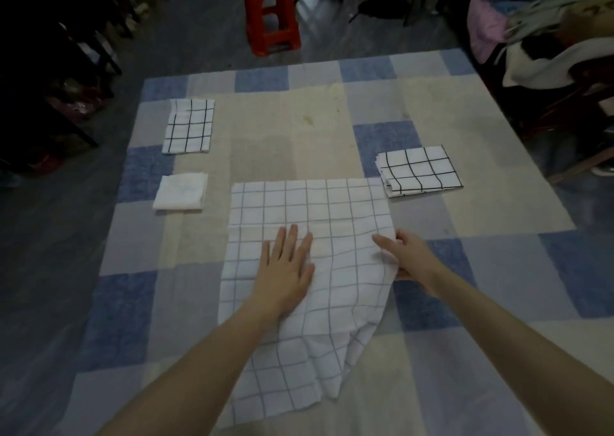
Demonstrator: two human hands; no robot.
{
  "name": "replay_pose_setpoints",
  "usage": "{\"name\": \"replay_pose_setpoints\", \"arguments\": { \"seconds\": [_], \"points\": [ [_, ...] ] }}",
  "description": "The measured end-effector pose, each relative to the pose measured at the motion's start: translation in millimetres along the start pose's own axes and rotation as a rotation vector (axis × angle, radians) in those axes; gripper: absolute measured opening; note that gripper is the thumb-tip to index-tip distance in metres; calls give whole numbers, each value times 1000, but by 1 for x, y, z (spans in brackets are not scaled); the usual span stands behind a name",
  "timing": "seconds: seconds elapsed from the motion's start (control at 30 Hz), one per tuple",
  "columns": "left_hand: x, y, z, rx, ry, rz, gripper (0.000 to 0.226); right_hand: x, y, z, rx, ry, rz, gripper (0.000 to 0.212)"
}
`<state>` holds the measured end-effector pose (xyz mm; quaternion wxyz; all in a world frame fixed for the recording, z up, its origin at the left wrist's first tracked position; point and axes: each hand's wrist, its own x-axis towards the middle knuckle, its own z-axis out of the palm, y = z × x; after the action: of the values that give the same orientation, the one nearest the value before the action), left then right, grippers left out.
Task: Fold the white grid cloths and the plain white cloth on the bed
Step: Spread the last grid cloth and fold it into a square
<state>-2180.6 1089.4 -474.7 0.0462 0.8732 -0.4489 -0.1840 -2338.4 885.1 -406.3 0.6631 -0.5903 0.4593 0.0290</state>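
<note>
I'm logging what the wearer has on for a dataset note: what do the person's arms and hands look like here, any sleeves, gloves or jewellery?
Both forearms are bare as far as the frame shows: no sleeves reach into view. The left hand and the right hand wear no gloves, and no rings, watch or wristbands show. Nails look short and unpainted, though the dim light makes that uncertain.

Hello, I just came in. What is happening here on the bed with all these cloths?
A person is folding cloths on a bed with a blue and cream checked cover. The left hand lies flat on a large grid cloth that is not yet folded, while the right hand grips its right edge, which is lifted and rumpled. Three cloths already lie folded: a grid cloth at the far left, a grid cloth on the right, and a plain white cloth on the left.
</note>
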Motion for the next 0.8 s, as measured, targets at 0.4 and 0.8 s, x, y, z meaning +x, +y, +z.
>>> {"name": "replay_pose_setpoints", "arguments": {
  "seconds": [0.4,0.8],
  "points": [
    [1,0,-21,105,-149,-4,62,-114,90,3,-78,-97,76,34],
    [-116,25,10,-96,198,245,53,-121,144,5,-325,321,-12,29]
  ]
}}
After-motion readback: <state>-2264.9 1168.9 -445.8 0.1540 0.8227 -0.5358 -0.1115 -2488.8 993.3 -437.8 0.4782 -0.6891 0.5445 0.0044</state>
